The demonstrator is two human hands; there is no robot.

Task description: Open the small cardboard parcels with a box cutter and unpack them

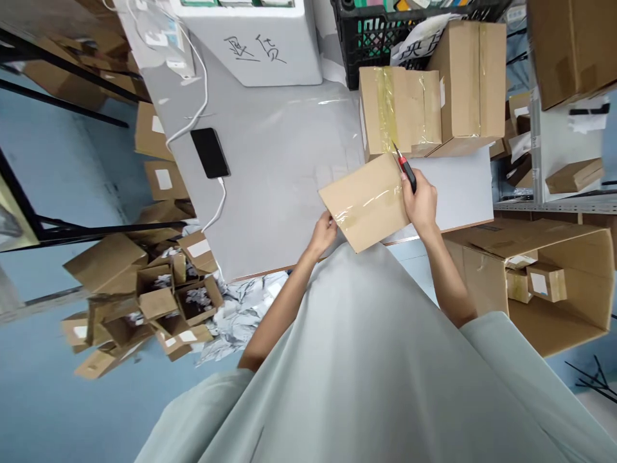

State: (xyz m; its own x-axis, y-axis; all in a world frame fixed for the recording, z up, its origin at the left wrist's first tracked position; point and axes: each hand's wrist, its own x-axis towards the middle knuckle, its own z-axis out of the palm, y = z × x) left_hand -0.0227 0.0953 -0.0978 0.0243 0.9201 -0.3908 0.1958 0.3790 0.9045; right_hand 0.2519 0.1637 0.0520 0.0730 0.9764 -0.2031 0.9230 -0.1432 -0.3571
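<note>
A taped cardboard box (pixel 369 196) is held tilted at the table's front edge, close to my body. My left hand (pixel 322 233) is closed on its lower left corner, the fingers partly hidden behind it. My right hand (pixel 420 200) grips a red and black utility knife (pixel 407 172), its tip pointing up and away from me. That hand also lies against the box's right edge. Behind the box stand a smaller taped carton (pixel 405 109) and a taller carton (pixel 472 90), side by side.
A black phone (pixel 211 153) with a white cable lies on the grey table (pixel 279 141). At the back are a white foam bin (pixel 255 51) and a black crate (pixel 351 45). Opened boxes (pixel 159 289) pile up on the left floor; a large open carton (pixel 559 276) stands right.
</note>
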